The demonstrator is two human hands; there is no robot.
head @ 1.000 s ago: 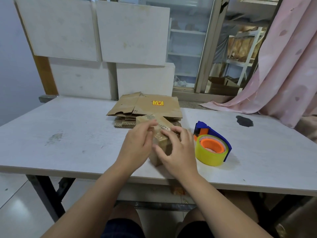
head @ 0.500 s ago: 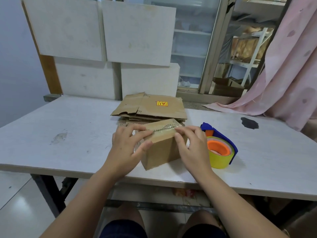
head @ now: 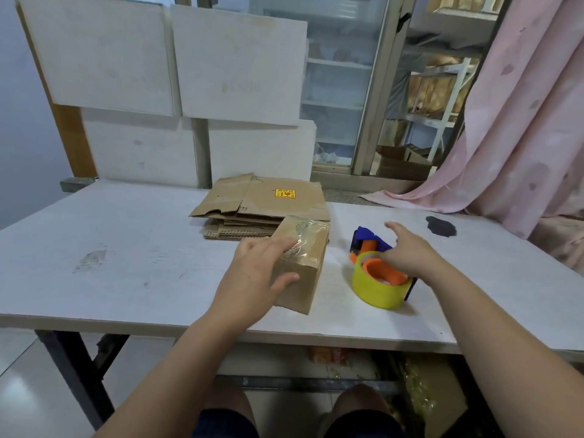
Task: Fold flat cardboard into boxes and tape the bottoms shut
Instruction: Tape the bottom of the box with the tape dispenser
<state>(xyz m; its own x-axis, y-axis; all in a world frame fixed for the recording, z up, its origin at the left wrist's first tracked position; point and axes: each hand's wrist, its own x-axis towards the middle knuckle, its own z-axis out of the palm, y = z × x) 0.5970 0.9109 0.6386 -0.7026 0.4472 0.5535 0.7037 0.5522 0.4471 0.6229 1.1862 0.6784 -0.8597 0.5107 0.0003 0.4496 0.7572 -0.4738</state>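
The cardboard box [head: 311,273] stood on the white table [head: 126,248] near its front edge, just in front of the stack of flat cardboard [head: 262,205]. Clear tape [head: 301,235] shone across its top face. My left hand [head: 252,273] held the box at its near left corner, with my fingers laid over the top edge and my thumb pressed against the side facing me. That forearm ran up from the lower left. My right hand [head: 407,254] was over the tape dispenser [head: 379,292], which lay just right of the box and apart from it. That hand held nothing. Its fingers were spread and loosely bent, palm down, above the blue frame and yellow roll. Whether they touched the dispenser I could not tell.
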